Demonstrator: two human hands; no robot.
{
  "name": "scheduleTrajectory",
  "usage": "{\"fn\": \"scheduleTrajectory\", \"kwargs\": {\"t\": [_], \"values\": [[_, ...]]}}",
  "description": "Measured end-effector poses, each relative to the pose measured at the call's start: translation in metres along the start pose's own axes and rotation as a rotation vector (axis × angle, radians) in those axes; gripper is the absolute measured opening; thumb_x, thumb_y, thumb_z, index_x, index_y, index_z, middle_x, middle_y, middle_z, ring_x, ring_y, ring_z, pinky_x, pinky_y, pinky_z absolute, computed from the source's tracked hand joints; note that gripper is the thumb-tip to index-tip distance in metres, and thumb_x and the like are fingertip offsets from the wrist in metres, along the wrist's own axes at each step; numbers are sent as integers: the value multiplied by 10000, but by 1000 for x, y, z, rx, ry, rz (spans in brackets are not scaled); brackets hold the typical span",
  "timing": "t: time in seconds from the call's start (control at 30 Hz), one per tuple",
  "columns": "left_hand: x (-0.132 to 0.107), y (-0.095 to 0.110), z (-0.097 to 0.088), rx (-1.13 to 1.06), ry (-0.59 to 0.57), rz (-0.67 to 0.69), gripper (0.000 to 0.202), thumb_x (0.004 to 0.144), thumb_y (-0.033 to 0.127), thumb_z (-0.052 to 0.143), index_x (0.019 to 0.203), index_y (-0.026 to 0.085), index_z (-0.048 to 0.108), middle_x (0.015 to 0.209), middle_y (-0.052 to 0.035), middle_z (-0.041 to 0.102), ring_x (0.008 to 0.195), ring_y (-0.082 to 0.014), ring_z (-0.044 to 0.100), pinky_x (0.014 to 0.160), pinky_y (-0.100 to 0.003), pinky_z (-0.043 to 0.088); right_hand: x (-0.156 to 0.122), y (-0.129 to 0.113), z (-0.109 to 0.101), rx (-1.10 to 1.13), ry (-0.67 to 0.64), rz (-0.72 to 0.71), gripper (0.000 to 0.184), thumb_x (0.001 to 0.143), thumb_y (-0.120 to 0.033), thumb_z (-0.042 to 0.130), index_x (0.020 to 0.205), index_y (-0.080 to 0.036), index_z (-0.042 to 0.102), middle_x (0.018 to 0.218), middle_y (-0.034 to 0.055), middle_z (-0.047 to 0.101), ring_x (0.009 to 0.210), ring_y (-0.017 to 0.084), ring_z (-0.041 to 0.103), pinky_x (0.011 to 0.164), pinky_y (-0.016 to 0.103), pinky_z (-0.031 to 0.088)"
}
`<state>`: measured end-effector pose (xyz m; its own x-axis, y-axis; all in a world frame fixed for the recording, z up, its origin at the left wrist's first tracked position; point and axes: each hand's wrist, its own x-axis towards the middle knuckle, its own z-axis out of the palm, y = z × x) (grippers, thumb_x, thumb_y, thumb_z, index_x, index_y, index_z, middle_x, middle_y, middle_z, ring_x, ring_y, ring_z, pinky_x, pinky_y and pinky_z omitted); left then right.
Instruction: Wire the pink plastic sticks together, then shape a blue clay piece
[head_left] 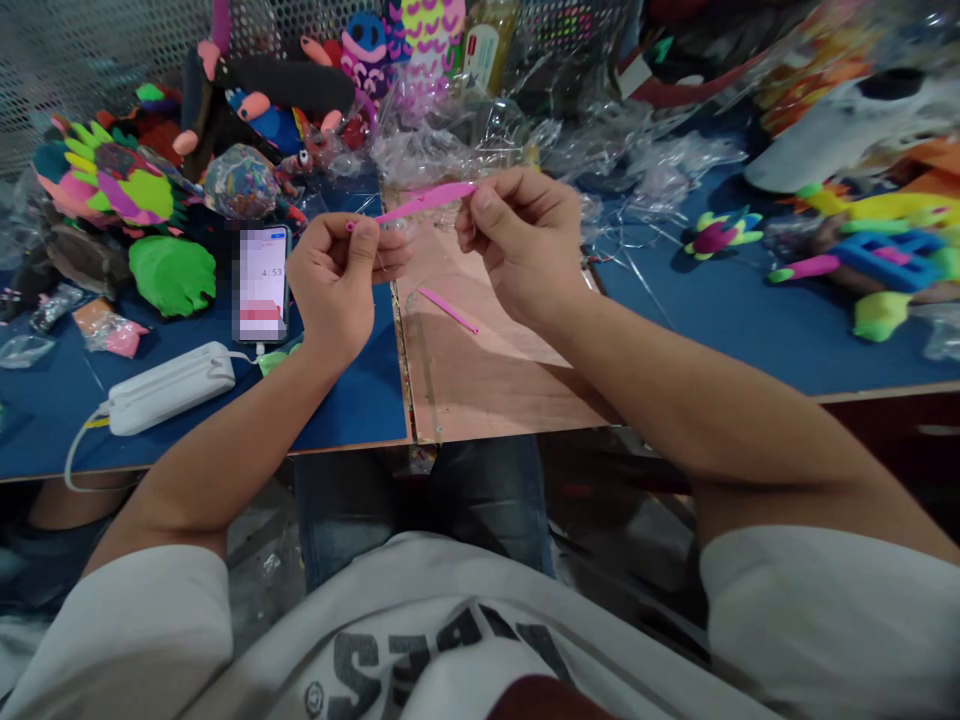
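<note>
A slim pink plastic modelling tool [427, 200] spans the gap between my hands, its broad, blade-like part toward the right. My left hand [337, 280] is closed around its narrow end, the tip showing beside the thumb. At the broad end, my right hand [521, 235] pinches it between thumb and bent fingers. Below them, a second thin pink tool [448, 311] lies on the wooden board [510, 380], touched by neither hand. Fine clear strands hang near my left fingers; what they belong to is unclear.
Left on the blue table are a phone [261, 285], a white power bank [172, 388] with a cable and a green clay piece [172, 275]. Colourful clay figures [120, 185] and crumpled clear plastic [450, 140] crowd the back. A small clay turtle [721, 234] sits right.
</note>
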<state>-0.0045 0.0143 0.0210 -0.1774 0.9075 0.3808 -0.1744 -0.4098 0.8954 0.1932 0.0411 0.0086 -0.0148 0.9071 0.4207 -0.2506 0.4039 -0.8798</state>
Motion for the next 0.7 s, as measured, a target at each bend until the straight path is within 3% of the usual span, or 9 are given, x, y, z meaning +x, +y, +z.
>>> {"fn": "scheduleTrajectory", "kwargs": {"t": [0.23,0.33,0.53,0.7], "values": [[2,-2,-1,-35,-23,-7,516,884,746,940,950,298,694,858,42,831,830,-168,817,679,-310,649,0,-2,-1,54,-16,-20,422,836,-682,961,846,-359,688,822,15,737,821,263,617,787,476,520],[-1,2,1,-39,-8,-33,447,910,665,956,943,306,691,872,33,828,878,-187,839,703,-317,661,-1,-5,-1,56,-17,-30,403,826,-641,985,839,-354,703,805,19,733,816,264,623,789,478,532],[-6,9,6,-17,9,28,277,984,516,917,901,326,732,855,14,848,756,-207,848,678,-350,696,-2,-8,1,66,0,-10,425,808,-678,995,848,-374,701,774,22,705,800,280,606,786,496,532],[-4,4,4,14,21,-22,338,956,605,909,922,328,718,871,-5,856,858,-245,872,692,-360,679,-3,-12,2,32,22,-13,439,789,-733,986,874,-397,718,752,17,677,753,271,570,767,496,497]]}}
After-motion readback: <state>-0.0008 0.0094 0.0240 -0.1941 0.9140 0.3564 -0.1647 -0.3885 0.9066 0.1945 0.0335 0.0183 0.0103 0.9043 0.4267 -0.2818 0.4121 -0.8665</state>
